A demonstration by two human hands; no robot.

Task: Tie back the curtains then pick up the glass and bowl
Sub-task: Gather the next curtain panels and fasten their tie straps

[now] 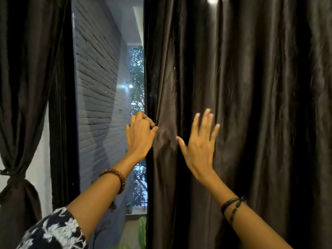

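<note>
a: hanging loose on the right side of the window, the right curtain [251,105] is a dark brown, satiny cloth with long vertical folds and a faint sheen near the top.

b: and the hands?

a: the left hand [140,135] pinches the curtain's inner edge, fingers curled round the fabric where it bunches into small creases. the right hand [199,146] lies flat against the cloth just beside it, fingers spread and straight, its grip open and holding nothing.

b: the other side?

a: the left curtain [27,87], same dark fabric, is already gathered and cinched by a knotted tie-back [13,177] low at the left edge.

b: anything else?

a: a wooden bead bracelet [116,178] circles the left wrist, dark cord bands [231,205] the right. a floral-print sleeve [53,232] covers the left forearm. between the curtains, the window pane [100,123] shows a grey brick wall [97,78] and green foliage [137,78].
</note>
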